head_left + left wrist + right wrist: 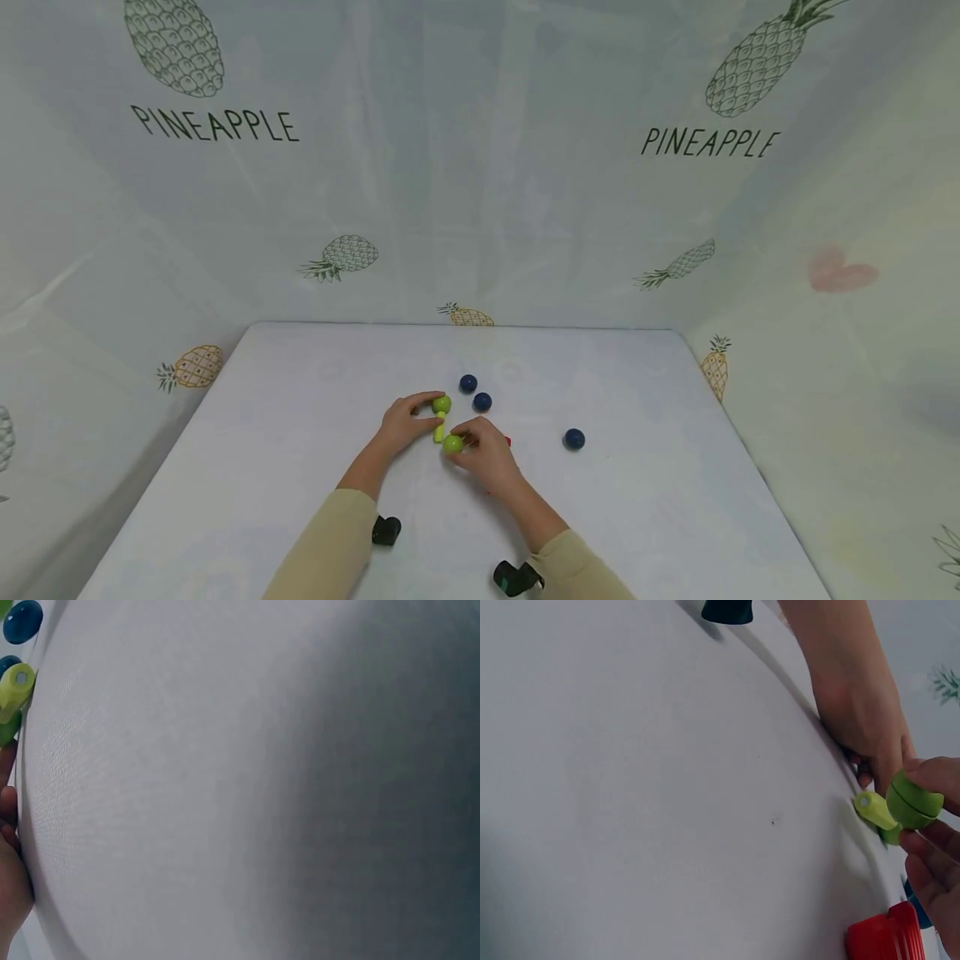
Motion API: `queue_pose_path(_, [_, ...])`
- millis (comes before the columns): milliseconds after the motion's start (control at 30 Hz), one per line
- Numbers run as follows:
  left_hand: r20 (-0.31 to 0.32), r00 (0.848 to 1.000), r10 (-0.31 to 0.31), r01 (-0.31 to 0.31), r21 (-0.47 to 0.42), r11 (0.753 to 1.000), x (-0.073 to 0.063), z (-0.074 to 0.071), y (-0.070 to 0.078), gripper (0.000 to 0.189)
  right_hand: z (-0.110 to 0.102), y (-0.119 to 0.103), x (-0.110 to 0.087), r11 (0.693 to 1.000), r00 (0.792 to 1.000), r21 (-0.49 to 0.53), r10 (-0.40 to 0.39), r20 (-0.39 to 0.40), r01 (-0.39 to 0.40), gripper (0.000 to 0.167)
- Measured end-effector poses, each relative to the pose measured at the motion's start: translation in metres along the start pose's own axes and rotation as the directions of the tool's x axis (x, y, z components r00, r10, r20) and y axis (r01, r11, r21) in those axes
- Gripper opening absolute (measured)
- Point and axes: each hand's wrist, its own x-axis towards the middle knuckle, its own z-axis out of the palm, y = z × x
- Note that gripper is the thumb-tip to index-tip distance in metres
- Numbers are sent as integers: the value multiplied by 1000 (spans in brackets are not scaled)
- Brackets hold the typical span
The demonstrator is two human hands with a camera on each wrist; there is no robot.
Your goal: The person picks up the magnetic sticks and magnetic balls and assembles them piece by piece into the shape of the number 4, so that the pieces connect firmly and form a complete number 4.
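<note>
My left hand [407, 422] pinches a green ball [442, 404] between finger and thumb. A yellow-green rod [439, 428] joins that ball and points toward me, its grey round end showing in the left wrist view [21, 678]. Just to the right, my right hand [491, 457] pinches a second green ball [453, 444] near the rod's free end. In the right wrist view this ball [913, 801] has a dark seam around it. Whether ball and rod touch I cannot tell. A red ridged piece [885, 937] lies by the right hand, mostly hidden in the head view.
Two dark blue balls [468, 383] lie just beyond the hands, and another blue ball [574, 439] sits off to the right. The white table [300, 400] ends at a pineapple-print curtain [480, 167]. Black devices [387, 531] show beside the sleeves.
</note>
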Motion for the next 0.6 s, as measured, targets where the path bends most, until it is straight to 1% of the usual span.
queue_pose_path(100, [0, 1000, -2, 2, -7, 1000, 0, 0, 0, 47, 3, 0, -1, 1000, 1000, -10, -16, 0, 16, 29])
queue_pose_path(167, [-2, 1000, 7, -7, -9, 1000, 1, 1, -2, 46, 5, 0, -1, 1000, 1000, -16, -19, -2, 19, 29])
queue_pose_path(300, [1, 1000, 3, -3, -20, 1000, 2, 2, -5, 46, 11, 2, 0, 999, 1000, -45, 0, -8, 0, 28])
queue_pose_path(400, [-5, 1000, 11, -11, -27, 1000, 4, 3, -6, 44, 16, 4, 0, 998, 1000, -70, 8, -17, -9, 27])
queue_pose_path(533, [-22, 999, 30, -30, -25, 999, 5, 4, -7, 42, 19, 3, -1, 998, 1000, -66, 10, -27, -12, 26])
queue_pose_path(600, [-28, 999, 25, -25, -30, 999, 5, 3, -6, 41, 20, 2, -1, 998, 999, -65, 18, -29, -20, 26])
